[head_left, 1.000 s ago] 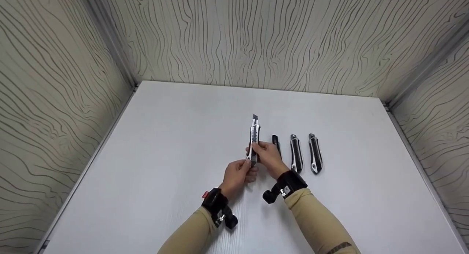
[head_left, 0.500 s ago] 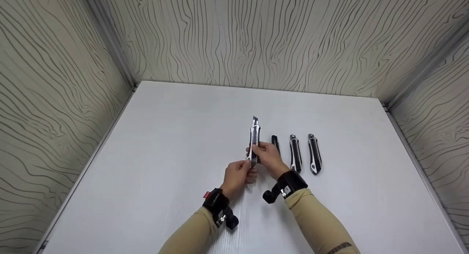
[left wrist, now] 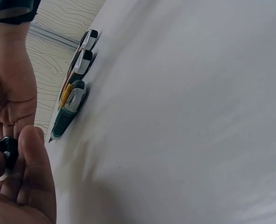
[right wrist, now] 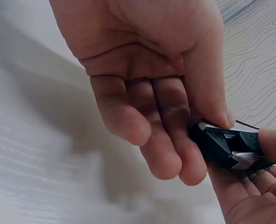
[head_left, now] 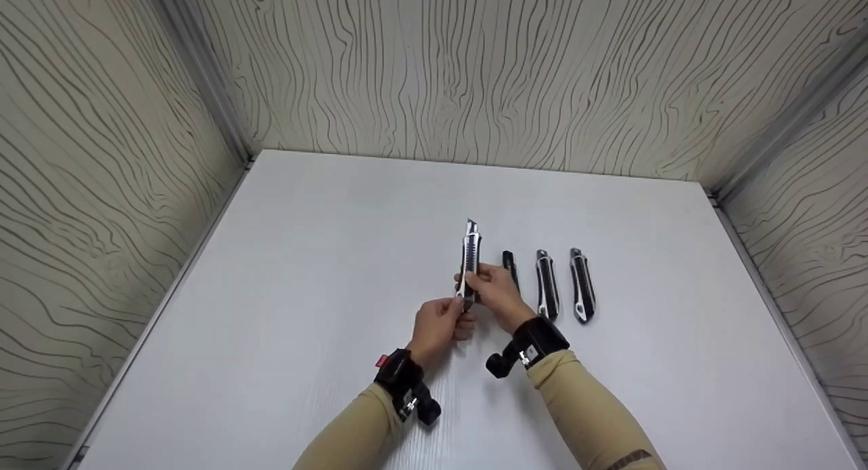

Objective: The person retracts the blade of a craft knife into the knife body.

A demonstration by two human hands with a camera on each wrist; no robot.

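Both hands' grip clamped on utility knife (head_left: 469, 260), left hand (head_left: 439, 325), right hand (head_left: 500, 290)

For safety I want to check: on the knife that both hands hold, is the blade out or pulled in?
Out. In the head view a short pointed blade tip projects from the far end of the held utility knife, gripped by the left hand and right hand.

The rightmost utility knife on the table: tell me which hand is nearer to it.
Right. The right hand grips the held utility knife just left of the row; the left hand sits farther left of the rightmost utility knife.
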